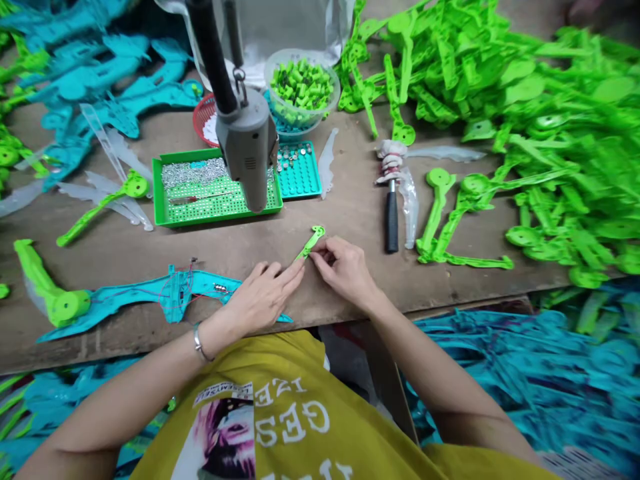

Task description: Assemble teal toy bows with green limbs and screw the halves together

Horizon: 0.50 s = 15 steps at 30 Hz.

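Note:
A small green plastic arm (317, 235) with a rounded end sticks up from between my hands. My left hand (263, 293) lies palm down over its lower part, with the fingers holding it against the table. Close beside it, my right hand (345, 270) has its thumb and fingertips pinched together at the arm's edge; what is between them is hidden. Under my left hand and wrist runs a long blue toy bow half (145, 293) with thin red wires and small metal parts. A green limb (65, 300) is joined to its left end.
An electric screwdriver (247, 143) hangs over a green tray (220, 217) of screws. Behind stands a tub (303, 87) of small green pieces. A hammer (391, 213) with a wrapped head lies right of my hands. Green parts (550, 133) heap up at right, blue shells (100, 73) at left.

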Tool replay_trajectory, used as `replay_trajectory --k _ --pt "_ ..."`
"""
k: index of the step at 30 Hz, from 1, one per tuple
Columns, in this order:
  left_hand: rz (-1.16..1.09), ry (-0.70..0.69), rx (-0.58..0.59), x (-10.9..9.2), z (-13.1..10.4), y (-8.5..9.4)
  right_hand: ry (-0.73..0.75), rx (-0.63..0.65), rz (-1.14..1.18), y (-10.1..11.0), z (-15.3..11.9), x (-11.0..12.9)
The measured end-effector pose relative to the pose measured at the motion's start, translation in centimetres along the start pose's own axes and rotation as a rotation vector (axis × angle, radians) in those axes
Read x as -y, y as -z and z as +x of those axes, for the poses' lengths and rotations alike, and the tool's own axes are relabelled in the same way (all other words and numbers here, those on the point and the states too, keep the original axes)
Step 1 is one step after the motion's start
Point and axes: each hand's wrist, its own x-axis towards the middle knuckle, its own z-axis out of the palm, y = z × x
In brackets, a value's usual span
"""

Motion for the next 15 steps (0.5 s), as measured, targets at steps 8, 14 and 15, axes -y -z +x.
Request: replay_trajectory --k 8,14,15 --pt "-0.043 -0.009 -0.002 0.4 0.1 -0.3 0.039 0.019 0.074 0.8 0.1 -0.9" --pt "-0.069 -0.011 -0.026 0.4 0.0 -0.4 0.197 0.004 0.029 0.8 0.9 -1.5" --pt "-0.075 -0.013 -0.03 0.4 0.0 -0.4 0.229 0.002 0.026 0.8 1.1 -1.6"
